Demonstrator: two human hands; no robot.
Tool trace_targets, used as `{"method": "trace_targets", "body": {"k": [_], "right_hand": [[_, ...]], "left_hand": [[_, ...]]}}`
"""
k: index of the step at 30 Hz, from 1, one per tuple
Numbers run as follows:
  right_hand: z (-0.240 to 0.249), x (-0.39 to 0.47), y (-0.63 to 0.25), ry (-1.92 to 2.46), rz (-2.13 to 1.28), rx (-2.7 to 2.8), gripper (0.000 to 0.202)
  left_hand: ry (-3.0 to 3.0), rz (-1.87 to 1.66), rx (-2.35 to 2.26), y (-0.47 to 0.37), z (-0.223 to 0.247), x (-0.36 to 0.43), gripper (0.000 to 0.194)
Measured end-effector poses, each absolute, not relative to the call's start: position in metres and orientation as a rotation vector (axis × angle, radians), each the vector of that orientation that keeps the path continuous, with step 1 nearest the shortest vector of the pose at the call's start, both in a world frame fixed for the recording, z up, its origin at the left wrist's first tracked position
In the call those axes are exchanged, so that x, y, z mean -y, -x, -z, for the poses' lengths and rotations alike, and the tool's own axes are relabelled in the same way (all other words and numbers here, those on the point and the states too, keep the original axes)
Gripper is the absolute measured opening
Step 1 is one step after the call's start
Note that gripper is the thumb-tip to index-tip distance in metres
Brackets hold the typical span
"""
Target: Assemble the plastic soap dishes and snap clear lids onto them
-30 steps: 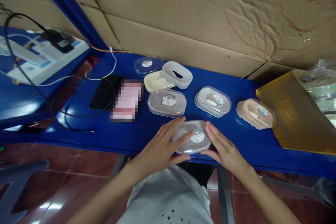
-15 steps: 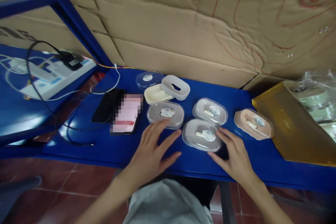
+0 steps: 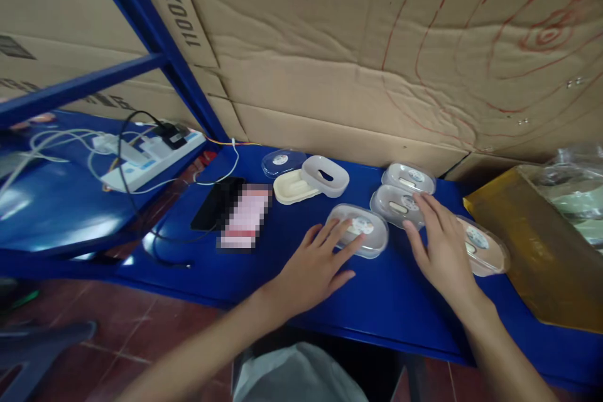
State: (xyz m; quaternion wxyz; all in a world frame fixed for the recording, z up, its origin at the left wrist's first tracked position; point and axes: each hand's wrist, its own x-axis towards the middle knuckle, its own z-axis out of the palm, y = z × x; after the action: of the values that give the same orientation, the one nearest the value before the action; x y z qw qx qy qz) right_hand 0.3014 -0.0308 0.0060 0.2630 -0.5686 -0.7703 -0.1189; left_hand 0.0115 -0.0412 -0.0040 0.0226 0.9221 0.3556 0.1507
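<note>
My left hand (image 3: 318, 264), fingers spread, has its fingertips on a grey lidded soap box (image 3: 370, 239) that bears a round label. My right hand (image 3: 443, 242) is open too, its fingertips at the right edge of a second grey box (image 3: 396, 206). Behind that one, and against it, lies a third grey box (image 3: 409, 177). A peach box (image 3: 487, 251) is partly hidden by my right hand. Further back, a loose grey ring-shaped part (image 3: 332, 177) leans over a cream tray (image 3: 293, 188), beside a clear lid (image 3: 277, 163).
On the left of the blue table (image 3: 282, 286) lie a lit phone (image 3: 245, 217) and a black device (image 3: 217, 204). A power strip (image 3: 155, 166) with cables sits further left. At the right stands a taped carton (image 3: 541, 245) holding wrapped green items. Cardboard (image 3: 306, 44) rises behind.
Two grey boxes have shifted back and right, with my right hand following. The box by my left hand has moved right and forward, towards me. The camera view has also shifted.
</note>
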Motion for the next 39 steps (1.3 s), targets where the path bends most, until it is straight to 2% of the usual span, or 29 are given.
{"method": "trace_targets", "body": {"k": [3,6,8,11,18,22,29,34,39], "right_hand": [[-0.011,0.039,-0.275,1.229,0.269,2.262,0.049],[-0.001,0.046,-0.255,1.045,0.289,2.461,0.039],[0.009,0.047,-0.250,1.042,0.308,2.480,0.032],[0.018,0.047,-0.250,1.138,0.346,2.431,0.033],[0.024,0.047,-0.247,1.313,0.467,2.317,0.043],[0.028,0.046,-0.248,1.377,0.493,2.339,0.050],[0.028,0.046,-0.247,1.412,0.496,2.354,0.054],[0.026,0.046,-0.247,1.414,0.526,2.354,0.055],[0.028,0.051,-0.243,1.245,0.529,2.404,0.057]], "left_hand": [[-2.899,-0.457,-1.036,-0.010,-0.005,0.008,0.056],[-2.878,-0.509,-1.336,0.007,-0.009,-0.037,0.059],[-2.859,-0.487,-1.537,0.018,-0.006,-0.062,0.055],[-2.870,-0.382,-1.596,0.028,0.000,-0.077,0.050],[-3.027,-0.486,-1.513,0.029,-0.006,-0.058,0.013],[-2.975,-0.582,-1.589,0.038,-0.010,-0.056,0.013],[-2.876,-0.522,-1.539,0.052,0.001,-0.044,0.016],[-2.822,-0.537,-1.488,0.054,0.004,-0.031,0.024],[-2.853,-0.588,-1.264,0.046,0.012,0.008,0.021]]}}
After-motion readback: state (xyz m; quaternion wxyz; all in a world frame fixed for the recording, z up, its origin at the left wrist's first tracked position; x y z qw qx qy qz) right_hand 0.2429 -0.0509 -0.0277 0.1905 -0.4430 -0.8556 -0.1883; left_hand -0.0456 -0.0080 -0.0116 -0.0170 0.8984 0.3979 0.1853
